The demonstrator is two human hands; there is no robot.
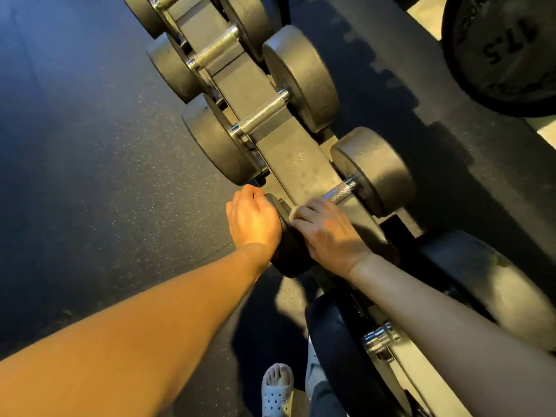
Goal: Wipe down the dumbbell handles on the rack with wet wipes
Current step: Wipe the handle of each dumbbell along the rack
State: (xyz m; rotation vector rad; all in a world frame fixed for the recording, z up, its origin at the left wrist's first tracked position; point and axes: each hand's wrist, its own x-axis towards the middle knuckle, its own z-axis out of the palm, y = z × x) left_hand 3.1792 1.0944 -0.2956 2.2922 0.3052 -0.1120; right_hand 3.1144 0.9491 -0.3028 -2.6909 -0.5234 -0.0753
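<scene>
Gym rack (296,152), near end: our left hand (254,221) grips dumbbell head (290,255), right hand (328,233) clasps wet wipe (293,212) round handle (338,192); next, probably slide outward.

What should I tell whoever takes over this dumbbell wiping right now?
Left hand: grips the near end of the dumbbell being cleaned, steadying it on the rack.
Right hand: holds a wipe wrapped round that dumbbell's handle.
Done: cannot tell which handles are already wiped.
Left: finish this handle, then check the next handle up the row and the nearer handle.
</scene>
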